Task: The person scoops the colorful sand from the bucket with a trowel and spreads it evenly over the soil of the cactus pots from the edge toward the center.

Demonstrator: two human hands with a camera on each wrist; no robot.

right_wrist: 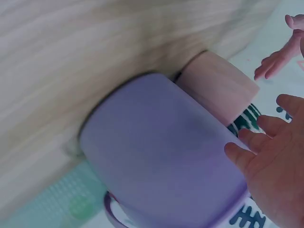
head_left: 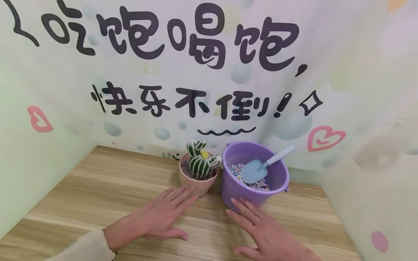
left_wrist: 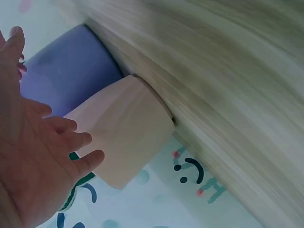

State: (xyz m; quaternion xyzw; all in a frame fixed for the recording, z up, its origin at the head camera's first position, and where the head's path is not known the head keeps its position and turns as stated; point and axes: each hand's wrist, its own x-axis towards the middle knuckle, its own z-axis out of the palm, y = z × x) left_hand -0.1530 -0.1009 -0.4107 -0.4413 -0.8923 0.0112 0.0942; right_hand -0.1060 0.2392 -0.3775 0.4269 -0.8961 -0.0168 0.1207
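Observation:
A pink flowerpot [head_left: 198, 185] with a knitted green-and-white cactus [head_left: 200, 165] and a yellow bobble stands at the back of the table. Right beside it is a purple bucket [head_left: 240, 194] partly filled with small multicoloured pebbles [head_left: 236, 170]. On the pebbles lies a light blue toy shovel [head_left: 254, 171], its handle leaning over the rim. My left hand [head_left: 156, 217] is spread palm down before the flowerpot, holding nothing. In front of the bucket my right hand [head_left: 266, 230] has its fingers extended, likewise holding nothing. Whether fingertips touch either container, I cannot tell.
The wood-grain table [head_left: 107, 181] meets a printed cloth backdrop [head_left: 147, 134] with dark lettering right behind the flowerpot and bucket. Side walls border the table at left and right. A curved purple handle [right_wrist: 111, 211] hangs at the bucket's side in the right wrist view.

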